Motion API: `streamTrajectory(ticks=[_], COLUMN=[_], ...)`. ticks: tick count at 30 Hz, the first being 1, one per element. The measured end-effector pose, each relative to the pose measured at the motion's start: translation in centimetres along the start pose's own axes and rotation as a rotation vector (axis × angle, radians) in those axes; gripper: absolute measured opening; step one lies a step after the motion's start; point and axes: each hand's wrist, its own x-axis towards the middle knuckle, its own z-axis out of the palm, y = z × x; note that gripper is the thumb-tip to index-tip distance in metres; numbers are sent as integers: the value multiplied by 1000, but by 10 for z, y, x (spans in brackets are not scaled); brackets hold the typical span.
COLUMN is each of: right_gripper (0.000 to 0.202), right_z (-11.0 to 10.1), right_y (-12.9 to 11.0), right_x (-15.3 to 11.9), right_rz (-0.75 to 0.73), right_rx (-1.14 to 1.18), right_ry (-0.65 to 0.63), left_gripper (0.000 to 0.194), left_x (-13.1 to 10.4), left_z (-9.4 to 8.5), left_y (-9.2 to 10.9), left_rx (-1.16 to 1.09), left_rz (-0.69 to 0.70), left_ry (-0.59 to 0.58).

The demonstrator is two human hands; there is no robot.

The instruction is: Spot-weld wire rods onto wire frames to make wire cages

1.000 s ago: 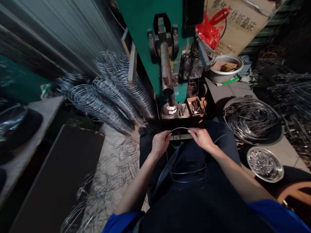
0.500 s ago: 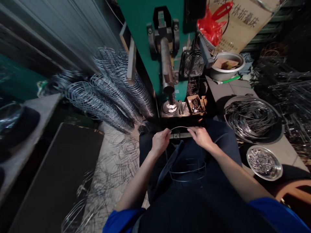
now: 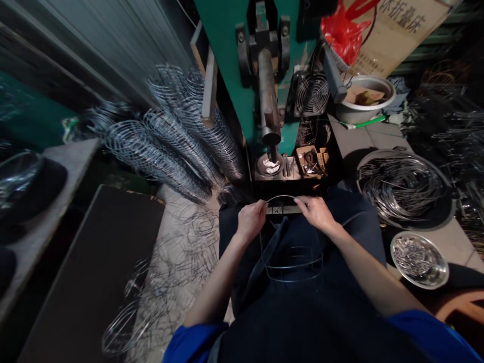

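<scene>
Wire [image 3: 280, 196] arches thin and bright between the person's hands, over the knees and short of the press. Nearer, in the dark lap, lies a frame [image 3: 291, 267] of smooth, rounded bands; a fine upright line runs from it towards the left hand [image 3: 251, 220], though whether wire and frame are one piece cannot be told. The frame looks largely shaped, its curves already formed; what is left on it cannot be judged. Both grips are closed: the left hand pinches one end of the arc, the right hand [image 3: 317, 214] the other.

Off to the right, a shiny bowl [image 3: 439, 272] holds small metal bits, and beyond it a wide, dull tray [image 3: 450, 214] holds loose, springy strands [image 3: 397, 189], bent but apparently unassembled. On the left, thin loops litter the pale floor [image 3: 166, 199]. Farther off, ribbed, silvery stacks [image 3: 162, 161] of nested rings lean together, seemingly finished in shape. Ahead stands the green press [image 3: 270, 93], its steel cylinder scuffed, with a crinkled red bag [image 3: 342, 38] beyond.
</scene>
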Motion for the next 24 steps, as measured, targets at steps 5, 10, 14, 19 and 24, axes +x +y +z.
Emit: streamTrajectory(ticks=[5,10,14,19,24], right_gripper=[36,32,31,32,33], right_z=[-14,-23,-33,-53,-64], right_y=[-5,-11,-16,-26,-31], right_x=[21,41,56,71,83], right_rz=[-9,1,-37,-102,-125], right_rx=[18,-86,-158,-176,-169], right_ry=[-34,-15,15,33,63], left_gripper=[32,35,33,35,34], left_x=[15,30,39,48,54], left_z=[-6,-15,-29,-49,-65], left_y=[1,1,3,9,16], left_rx=[67,104,120,180,209], left_rz=[-22,-17,-14,-9,2], left_ry=[3,38,67,98,112])
